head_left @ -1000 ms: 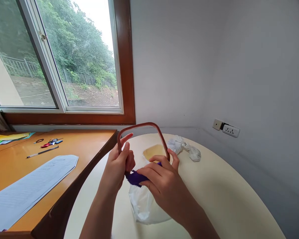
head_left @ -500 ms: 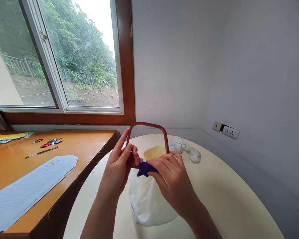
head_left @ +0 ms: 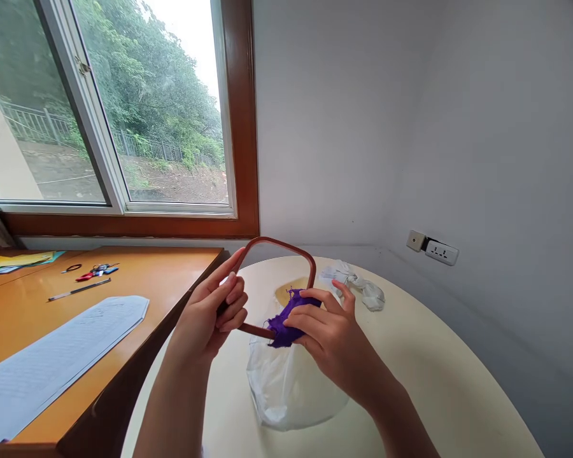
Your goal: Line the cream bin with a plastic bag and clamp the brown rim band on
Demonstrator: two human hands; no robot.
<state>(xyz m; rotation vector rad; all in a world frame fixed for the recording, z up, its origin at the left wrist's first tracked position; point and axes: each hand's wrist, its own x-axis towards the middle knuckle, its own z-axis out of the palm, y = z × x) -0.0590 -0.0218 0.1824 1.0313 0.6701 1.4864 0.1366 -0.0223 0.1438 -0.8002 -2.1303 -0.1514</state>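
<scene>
Head view showed the left hand [head_left: 204, 318] shifted toward nine o'clock, fingers curled snugly around the brown hoop [head_left: 289, 246]. Purple cloth [head_left: 284, 329], nearer six half a second earlier, sat at the hoop's five o'clock corner, held in the right hand [head_left: 328, 327], fingers half-bent.

Left fingers [head_left: 233, 304] hold a brown frame [head_left: 286, 245], right fingers [head_left: 310, 321] probably purple cloth [head_left: 281, 332].

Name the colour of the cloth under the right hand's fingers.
The cloth is purple; the head view shows it.
</scene>
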